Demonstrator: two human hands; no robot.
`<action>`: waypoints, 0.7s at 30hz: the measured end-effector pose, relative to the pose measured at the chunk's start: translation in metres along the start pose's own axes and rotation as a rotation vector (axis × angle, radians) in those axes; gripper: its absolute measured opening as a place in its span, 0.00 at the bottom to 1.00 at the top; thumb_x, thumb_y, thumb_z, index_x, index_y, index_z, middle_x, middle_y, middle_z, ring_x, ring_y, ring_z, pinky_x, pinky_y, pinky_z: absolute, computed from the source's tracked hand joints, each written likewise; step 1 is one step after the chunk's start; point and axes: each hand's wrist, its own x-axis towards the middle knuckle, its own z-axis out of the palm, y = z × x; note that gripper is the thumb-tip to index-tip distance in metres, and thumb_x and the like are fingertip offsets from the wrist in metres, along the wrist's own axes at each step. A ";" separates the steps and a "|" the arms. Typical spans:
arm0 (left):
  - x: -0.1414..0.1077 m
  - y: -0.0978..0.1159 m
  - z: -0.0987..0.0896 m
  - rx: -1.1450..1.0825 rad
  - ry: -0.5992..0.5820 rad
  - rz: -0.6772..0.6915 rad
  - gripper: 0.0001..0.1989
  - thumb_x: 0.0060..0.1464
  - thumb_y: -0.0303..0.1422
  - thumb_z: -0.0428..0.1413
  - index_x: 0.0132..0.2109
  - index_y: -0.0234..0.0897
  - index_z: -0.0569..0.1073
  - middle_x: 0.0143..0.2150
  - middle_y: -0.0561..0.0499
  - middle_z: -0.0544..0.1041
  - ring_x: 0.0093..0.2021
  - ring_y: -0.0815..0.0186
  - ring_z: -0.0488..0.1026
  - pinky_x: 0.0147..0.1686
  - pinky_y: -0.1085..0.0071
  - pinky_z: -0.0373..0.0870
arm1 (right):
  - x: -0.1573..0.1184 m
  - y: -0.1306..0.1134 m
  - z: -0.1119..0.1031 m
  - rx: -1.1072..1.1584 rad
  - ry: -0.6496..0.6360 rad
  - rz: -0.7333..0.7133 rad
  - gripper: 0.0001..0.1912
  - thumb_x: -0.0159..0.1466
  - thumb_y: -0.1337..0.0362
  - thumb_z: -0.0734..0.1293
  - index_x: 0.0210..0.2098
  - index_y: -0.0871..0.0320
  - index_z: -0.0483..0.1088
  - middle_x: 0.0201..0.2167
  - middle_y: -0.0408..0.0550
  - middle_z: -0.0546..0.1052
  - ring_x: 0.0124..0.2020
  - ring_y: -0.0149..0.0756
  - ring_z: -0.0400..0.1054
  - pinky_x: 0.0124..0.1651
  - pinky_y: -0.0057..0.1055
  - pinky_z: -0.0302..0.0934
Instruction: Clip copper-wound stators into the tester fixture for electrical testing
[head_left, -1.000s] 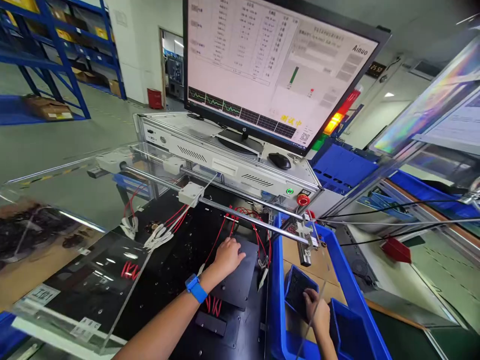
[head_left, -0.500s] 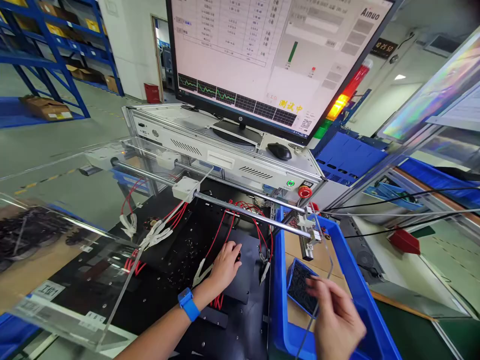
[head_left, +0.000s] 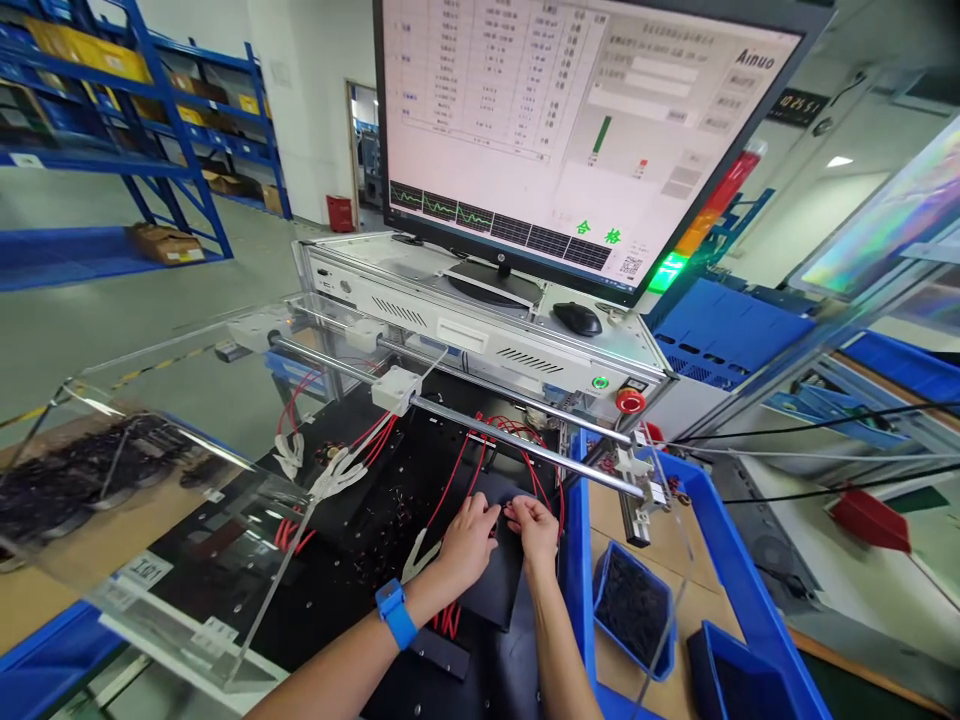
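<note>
Two bare hands: my feed shows the left hand [head_left: 470,545] and right hand [head_left: 535,528] close together over one flat black plate [head_left: 489,600] on the black counter [head_left: 336,592].
Right fingers: pinching a small dark part [head_left: 508,508], too small for me to identify; it sits above the plate, just beside the left hand.
Left fingers: curled toward the thumb; I cannot tell whether they pinch anything.
Wristband [head_left: 396,612]: one, blue, left wrist.
Blue bins [head_left: 634,610]: I count two, inside one larger blue tray [head_left: 746,570]; one holds many small black pieces.
Monitor [head_left: 555,130]: one; I read "Ainuo", green "合格" and an hp badge; three of six graph panels carry green traces.
Clock [head_left: 798,106]: I read "10 25 51".
Rods [head_left: 517,437]: two, round, polished metal.
Buttons: one ringed green button [head_left: 600,382], one round red button [head_left: 630,401].
</note>
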 end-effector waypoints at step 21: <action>-0.001 0.000 -0.005 -0.008 -0.040 -0.013 0.24 0.47 0.23 0.54 0.53 0.37 0.63 0.48 0.46 0.61 0.51 0.57 0.58 0.52 0.60 0.62 | 0.006 -0.001 0.000 -0.394 -0.091 -0.264 0.17 0.51 0.51 0.67 0.24 0.60 0.70 0.18 0.46 0.72 0.20 0.33 0.65 0.23 0.28 0.59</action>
